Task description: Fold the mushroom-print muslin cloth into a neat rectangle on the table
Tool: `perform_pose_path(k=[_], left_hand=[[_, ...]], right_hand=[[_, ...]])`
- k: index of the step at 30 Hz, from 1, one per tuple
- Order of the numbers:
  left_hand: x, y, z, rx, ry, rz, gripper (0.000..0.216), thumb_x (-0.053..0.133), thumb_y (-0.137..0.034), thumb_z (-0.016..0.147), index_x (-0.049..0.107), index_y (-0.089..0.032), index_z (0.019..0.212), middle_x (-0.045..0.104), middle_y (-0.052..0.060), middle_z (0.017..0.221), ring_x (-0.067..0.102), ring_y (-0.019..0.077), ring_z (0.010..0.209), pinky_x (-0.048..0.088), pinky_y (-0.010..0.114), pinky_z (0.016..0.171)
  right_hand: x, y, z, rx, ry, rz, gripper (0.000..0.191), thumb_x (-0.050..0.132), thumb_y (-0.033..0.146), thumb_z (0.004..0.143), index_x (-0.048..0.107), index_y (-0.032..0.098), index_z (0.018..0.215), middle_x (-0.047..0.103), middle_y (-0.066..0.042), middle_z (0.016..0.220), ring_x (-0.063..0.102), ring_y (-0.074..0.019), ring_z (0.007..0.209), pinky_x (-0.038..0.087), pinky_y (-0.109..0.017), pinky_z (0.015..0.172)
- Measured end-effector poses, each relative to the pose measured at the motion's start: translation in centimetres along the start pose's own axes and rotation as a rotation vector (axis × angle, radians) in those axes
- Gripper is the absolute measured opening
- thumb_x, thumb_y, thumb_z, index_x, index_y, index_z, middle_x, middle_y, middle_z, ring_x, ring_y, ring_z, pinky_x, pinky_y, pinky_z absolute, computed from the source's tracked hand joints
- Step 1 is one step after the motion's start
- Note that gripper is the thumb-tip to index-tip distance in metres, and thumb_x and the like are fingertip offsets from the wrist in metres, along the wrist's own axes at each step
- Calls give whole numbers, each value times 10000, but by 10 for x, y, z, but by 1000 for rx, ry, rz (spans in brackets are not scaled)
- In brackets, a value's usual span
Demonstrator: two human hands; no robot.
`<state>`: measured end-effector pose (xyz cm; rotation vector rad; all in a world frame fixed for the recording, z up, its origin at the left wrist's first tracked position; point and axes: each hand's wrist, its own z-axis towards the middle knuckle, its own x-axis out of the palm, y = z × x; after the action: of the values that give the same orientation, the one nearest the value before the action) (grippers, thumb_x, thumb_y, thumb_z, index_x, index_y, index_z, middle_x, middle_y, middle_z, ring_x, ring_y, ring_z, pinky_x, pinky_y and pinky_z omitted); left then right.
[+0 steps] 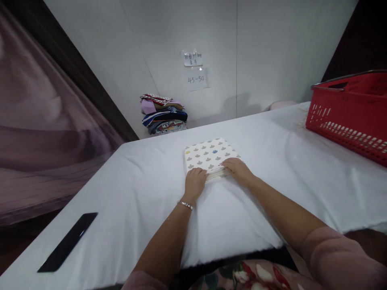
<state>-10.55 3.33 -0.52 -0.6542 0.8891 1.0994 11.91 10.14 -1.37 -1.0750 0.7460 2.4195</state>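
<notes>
A folded cloth, white with small grey printed shapes and a few coloured ones, lies flat as a thick square on the white-covered table. Its stacked layers show along the near edge. My left hand grips the near left corner, with a silver bracelet at the wrist. At the near right corner, my right hand holds the edge with its fingers on the top. The undersides of both hands are hidden.
A red plastic basket stands at the right. Several folded textiles are piled beyond the table's far edge, against the wall. A flat black object lies at the near left. Two paper signs hang on the wall; a pink curtain is at the left.
</notes>
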Motion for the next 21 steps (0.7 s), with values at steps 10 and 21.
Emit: perform_pose_path(k=[10,21], left_hand=[[2,1,0,-4,-48,35,158,497,-257,912,628,-202,981,625,43,886,541,195,855,410,331,757],[4,-2,-1,-16,-17,46,143,523,-251,896,651,-223,953,622,42,878,546,191,852,422,333,749]], right_hand=[[3,2,3,11,-71,-37,270,419,194,919,654,199,1052,681,-82,1072,594,-223,1012,447,-383,879],[5,0,2,15,2,-49,251,478,157,892,681,217,1028,687,-66,1056,595,-226,995,444,-388,866]])
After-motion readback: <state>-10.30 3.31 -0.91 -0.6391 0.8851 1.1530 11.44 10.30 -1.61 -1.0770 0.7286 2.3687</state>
